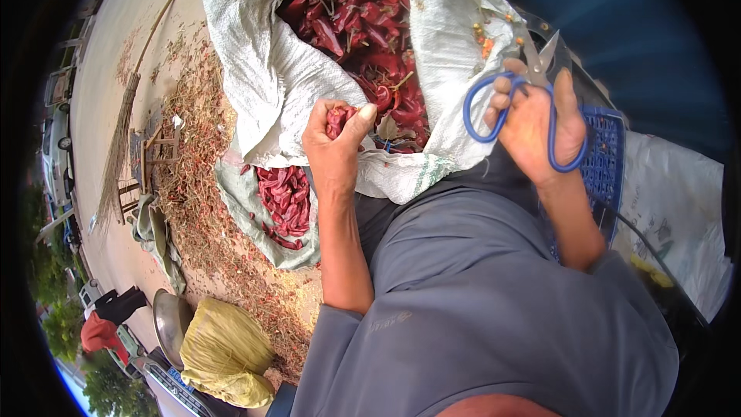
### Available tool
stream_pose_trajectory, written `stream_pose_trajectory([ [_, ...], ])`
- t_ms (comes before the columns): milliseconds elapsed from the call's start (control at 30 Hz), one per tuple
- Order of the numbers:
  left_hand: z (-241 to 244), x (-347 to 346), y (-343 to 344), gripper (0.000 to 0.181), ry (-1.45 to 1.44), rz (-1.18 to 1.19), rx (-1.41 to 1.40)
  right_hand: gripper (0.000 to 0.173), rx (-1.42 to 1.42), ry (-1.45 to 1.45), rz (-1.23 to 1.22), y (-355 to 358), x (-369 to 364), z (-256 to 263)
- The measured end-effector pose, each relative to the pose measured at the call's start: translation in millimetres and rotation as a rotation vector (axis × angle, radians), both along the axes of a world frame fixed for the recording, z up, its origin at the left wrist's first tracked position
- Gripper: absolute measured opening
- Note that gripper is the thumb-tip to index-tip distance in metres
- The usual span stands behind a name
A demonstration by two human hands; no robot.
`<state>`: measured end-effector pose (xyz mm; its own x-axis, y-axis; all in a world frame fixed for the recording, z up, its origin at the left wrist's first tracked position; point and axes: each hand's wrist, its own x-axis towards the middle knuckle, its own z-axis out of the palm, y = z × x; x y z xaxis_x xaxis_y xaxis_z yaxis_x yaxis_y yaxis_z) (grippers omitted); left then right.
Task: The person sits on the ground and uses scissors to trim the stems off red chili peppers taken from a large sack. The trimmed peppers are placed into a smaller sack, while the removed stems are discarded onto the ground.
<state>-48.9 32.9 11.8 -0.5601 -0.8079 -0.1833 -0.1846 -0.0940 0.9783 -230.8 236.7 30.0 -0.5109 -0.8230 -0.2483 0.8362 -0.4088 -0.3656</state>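
My left hand (336, 153) is closed around a dried red chili pepper (338, 121), which shows between thumb and fingers. Just beyond it, a large white woven sack (255, 75) lies open, holding many red peppers (370, 17) with stems. To the right, my right hand (535, 127) is turned palm up and holds blue-handled scissors (483, 127). Its fingers and thumb pass through the loops, and the parted blades (541, 61) point away from me. A dry leaf (386, 127) sits among the peppers near the sack's lower edge.
Left of my arm, a smaller sack (243, 208) holds loose red peppers (286, 197). Stems and scraps (200, 202) cover the ground. Farther left are a twig broom (118, 145), a wooden stool (156, 147), a metal basin (171, 324) and a yellow sack (226, 347). A blue plastic crate (605, 150) stands right.
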Motion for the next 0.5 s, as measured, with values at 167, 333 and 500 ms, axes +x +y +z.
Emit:
stream_pose_trajectory([
  [167,-9.7,-24.6,-10.9,0.019,-0.281,-0.093,-0.721,0.071,0.054,0.371,0.178,-12.3,36.2,-6.0],
  [333,-64.8,-53.2,-7.6,0.013,-0.918,-0.351,-0.842,0.070,0.169,0.693,0.256,-20.2,33.2,-47.0],
  [500,-81.4,-62.4,-4.9,0.011,-0.978,-0.427,-0.844,0.049,0.439,1.040,0.257,-17.7,29.6,-32.8],
])
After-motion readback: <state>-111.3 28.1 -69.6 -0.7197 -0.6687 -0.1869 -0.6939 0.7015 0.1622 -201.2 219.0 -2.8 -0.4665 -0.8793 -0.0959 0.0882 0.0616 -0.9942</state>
